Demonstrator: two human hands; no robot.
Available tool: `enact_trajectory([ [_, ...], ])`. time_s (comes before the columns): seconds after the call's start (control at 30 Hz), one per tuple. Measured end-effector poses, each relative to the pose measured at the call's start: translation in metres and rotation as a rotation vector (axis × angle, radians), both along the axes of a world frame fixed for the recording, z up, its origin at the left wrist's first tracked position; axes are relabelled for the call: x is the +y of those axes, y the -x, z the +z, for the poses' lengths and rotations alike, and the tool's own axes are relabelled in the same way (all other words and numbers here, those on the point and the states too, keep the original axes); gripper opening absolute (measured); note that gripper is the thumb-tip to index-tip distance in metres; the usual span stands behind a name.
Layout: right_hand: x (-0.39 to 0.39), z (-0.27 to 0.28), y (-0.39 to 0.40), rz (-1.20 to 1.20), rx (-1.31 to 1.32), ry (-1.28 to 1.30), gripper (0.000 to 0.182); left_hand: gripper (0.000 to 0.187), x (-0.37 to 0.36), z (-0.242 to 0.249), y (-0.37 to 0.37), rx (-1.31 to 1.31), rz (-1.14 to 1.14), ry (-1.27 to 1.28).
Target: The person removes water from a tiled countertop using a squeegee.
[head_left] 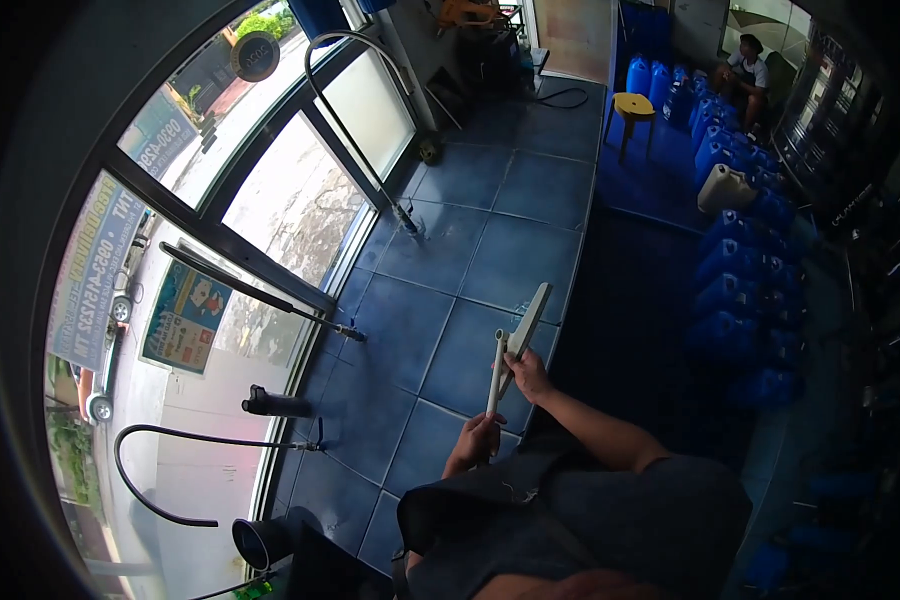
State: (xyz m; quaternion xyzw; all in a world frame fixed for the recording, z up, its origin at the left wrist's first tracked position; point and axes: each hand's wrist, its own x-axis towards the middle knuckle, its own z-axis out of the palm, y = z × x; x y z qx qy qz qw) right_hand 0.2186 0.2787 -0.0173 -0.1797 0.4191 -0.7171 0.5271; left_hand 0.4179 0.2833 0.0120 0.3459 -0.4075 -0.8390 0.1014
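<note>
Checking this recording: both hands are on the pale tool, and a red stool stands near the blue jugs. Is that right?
Not quite: the stool is yellow, as the head view shows. It does stand near the blue jugs, and the left hand and right hand are both on the pale tool.

Dim room, window glare left, edges warped.

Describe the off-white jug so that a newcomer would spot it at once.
Right of the blue tiled surface, find the long line of blue jugs. The off-white jug is partway along, nearer than the yellow stool. It alone is pale; its neighbours are blue.
</note>
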Motion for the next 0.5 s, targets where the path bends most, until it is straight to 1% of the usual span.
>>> enact_trajectory([
  [0.03, -0.001, -0.001, 0.005, 0.0, 0.297, -0.068, 0.013, 0.042, -0.004, 0.002, 0.0, -0.003, 0.005, -0.001],
  [0.07, -0.002, -0.001, 0.01, -0.001, 0.597, -0.135, 0.012, 0.044, -0.008, 0.004, 0.001, -0.063, -0.023, -0.056],
  [0.1, -0.003, -0.002, 0.013, 0.002, 0.594, -0.136, 0.012, 0.046, -0.011, 0.008, 0.001, -0.125, -0.052, -0.112],
  [0.17, -0.005, -0.003, 0.017, 0.141, 0.664, -0.284, 0.014, 0.046, -0.015, 0.013, -0.004, -0.183, -0.078, -0.119],
  [0.2, -0.004, -0.004, 0.018, 0.142, 0.66, -0.286, 0.014, 0.046, -0.017, 0.013, -0.005, -0.237, -0.11, -0.123],
  [0.27, -0.003, -0.005, 0.017, 0.208, 0.595, -0.263, 0.016, 0.047, -0.019, 0.004, -0.01, -0.227, -0.116, -0.16],
  [0.33, -0.004, -0.006, 0.013, 0.184, 0.607, -0.246, 0.017, 0.047, -0.022, 0.003, -0.01, -0.221, -0.123, -0.198],
  [0.4, -0.008, -0.008, 0.011, 0.164, 0.618, -0.23, 0.017, 0.046, -0.021, 0.005, -0.005, -0.122, -0.11, -0.27],
  [0.43, -0.009, -0.01, 0.012, 0.118, 0.774, -0.136, 0.018, 0.046, -0.023, 0.009, -0.005, -0.128, -0.106, -0.273],
  [0.47, -0.01, -0.012, 0.016, 0.07, 0.93, -0.039, 0.02, 0.046, -0.027, 0.014, -0.004, -0.054, -0.104, -0.431],
  [0.5, -0.012, -0.01, 0.02, 0.072, 0.924, -0.038, 0.02, 0.046, -0.031, 0.017, -0.003, 0.019, -0.1, -0.587],
])
